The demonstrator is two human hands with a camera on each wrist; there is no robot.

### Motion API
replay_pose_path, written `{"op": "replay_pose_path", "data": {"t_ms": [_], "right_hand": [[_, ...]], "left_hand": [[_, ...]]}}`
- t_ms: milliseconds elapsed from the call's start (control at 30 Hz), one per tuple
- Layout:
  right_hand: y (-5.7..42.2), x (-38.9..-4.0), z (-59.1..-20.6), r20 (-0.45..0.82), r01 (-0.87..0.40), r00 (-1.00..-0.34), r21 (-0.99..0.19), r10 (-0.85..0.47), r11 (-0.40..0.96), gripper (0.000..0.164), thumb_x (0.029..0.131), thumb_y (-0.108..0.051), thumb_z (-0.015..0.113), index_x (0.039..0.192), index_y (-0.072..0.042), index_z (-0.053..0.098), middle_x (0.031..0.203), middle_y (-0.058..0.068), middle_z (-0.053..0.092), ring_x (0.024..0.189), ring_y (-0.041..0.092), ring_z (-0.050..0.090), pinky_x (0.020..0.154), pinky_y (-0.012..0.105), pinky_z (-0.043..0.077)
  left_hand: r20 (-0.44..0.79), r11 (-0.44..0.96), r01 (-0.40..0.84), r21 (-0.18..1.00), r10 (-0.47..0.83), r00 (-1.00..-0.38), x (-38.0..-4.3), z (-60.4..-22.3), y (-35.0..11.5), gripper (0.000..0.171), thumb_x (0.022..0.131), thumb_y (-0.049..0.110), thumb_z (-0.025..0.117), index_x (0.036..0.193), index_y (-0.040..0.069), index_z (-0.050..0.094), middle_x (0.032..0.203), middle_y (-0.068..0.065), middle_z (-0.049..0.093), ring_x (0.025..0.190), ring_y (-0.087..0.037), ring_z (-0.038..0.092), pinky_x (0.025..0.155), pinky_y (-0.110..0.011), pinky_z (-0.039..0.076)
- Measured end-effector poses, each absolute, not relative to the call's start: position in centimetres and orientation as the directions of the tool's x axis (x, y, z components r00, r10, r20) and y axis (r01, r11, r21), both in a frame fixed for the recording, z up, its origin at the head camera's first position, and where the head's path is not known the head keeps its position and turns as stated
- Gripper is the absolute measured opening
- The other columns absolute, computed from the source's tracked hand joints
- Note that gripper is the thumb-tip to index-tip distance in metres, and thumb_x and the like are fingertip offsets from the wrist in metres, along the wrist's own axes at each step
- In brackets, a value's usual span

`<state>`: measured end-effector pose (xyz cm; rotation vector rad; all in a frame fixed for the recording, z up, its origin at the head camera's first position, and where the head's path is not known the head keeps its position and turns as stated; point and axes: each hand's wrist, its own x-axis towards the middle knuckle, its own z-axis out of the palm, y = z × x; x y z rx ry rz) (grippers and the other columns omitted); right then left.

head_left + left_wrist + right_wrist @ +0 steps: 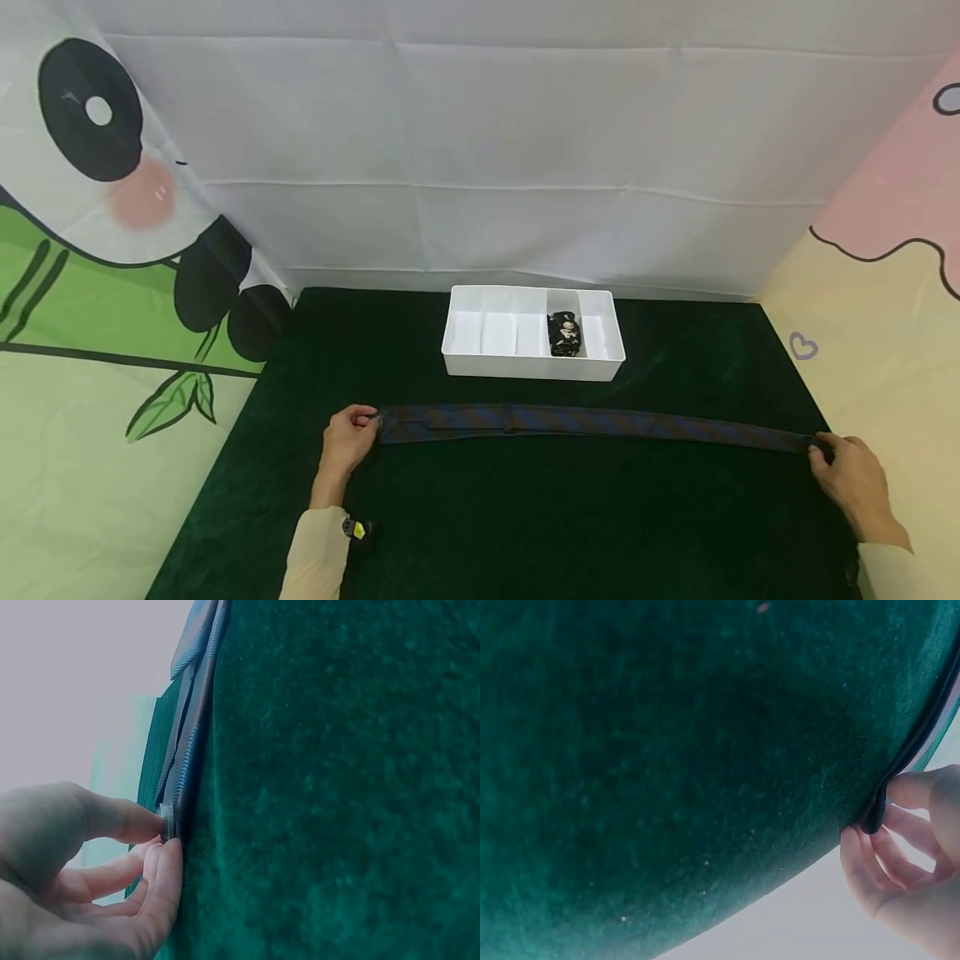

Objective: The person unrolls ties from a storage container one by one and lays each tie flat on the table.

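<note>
A blue and brown striped necktie (525, 420) is stretched lengthwise across the dark green cloth, folded along its length. At its left end my left hand (349, 440) pinches the tie between thumb and fingers; the left wrist view shows the thumb and fingertips on a small pale, shiny piece (166, 820) at that end. My right hand (855, 483) pinches the opposite end near the table's right edge. In the right wrist view the dark tie end (875, 814) sits folded over between the right thumb and fingers.
Behind the tie stands a white divided box (495, 367). One compartment holds a rolled black cloth with a pale pattern (564, 333). Green cloth (570, 517) covers the table, and a white sheet (517, 167) hangs behind it, with printed cartoon sheets at both sides.
</note>
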<state>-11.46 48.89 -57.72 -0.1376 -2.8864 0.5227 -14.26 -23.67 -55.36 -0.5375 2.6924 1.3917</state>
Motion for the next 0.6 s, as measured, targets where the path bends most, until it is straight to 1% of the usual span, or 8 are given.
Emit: {"op": "replay_pose_path", "data": {"t_ms": [400,600], "right_hand": [[48.59,-11.23,-57.06,0.161,0.073,-0.977,-0.359,0.139,0.93,0.031,0.092,0.001,0.062,0.111,0.025,0.055,0.101,0.047,0.051,0.086,0.061,0.054,0.074,0.067,0.042],[48.76,-11.27,-56.79,0.136,0.083,-0.98,-0.372,0.143,0.925,0.033,0.093,-0.001,0.063,0.112,0.025,0.054,0.099,0.045,0.051,0.085,0.058,0.054,0.073,0.066,0.043]], "left_hand": [[-0.2,0.539,-0.338,0.771,-0.3,-0.933,-14.43,-55.33,-23.43,0.026,0.099,0.015,0.06,0.117,-0.003,0.067,0.099,-0.013,0.06,0.085,-0.023,0.054,0.07,-0.032,0.041],[-0.187,0.543,-0.331,0.772,-0.303,-0.934,-14.36,-55.34,-23.31,0.025,0.099,0.014,0.061,0.116,-0.003,0.067,0.098,-0.013,0.06,0.084,-0.023,0.055,0.069,-0.033,0.041]]}}
